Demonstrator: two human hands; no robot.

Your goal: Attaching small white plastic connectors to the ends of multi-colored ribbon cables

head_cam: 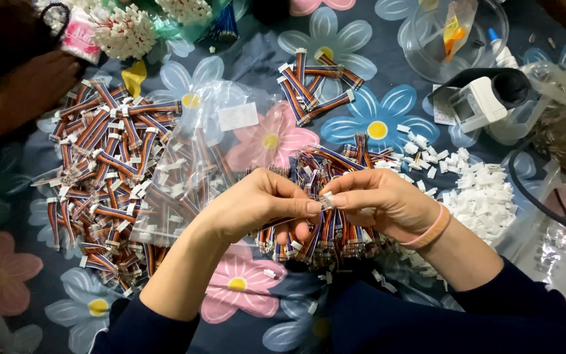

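Both hands pinch one small white connector (327, 200): the left hand (257, 206) and the right hand (381, 203) grip it between fingertips. The ribbon wire bundles (322, 229) under them are partly hidden and too many to count.

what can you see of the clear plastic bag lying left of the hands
The clear, crinkled plastic bag lies flat on the blue floral cloth, a blank-looking white rectangular label near its top. It is filled with multicoloured ribbon cables, dimly visible through it. Its left edge overlaps the loose cable pile; the left hand is just over its right side.

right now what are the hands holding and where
Both hands, left and right, pinch a small white connector between fingertips, at the end of a multicoloured ribbon wire.
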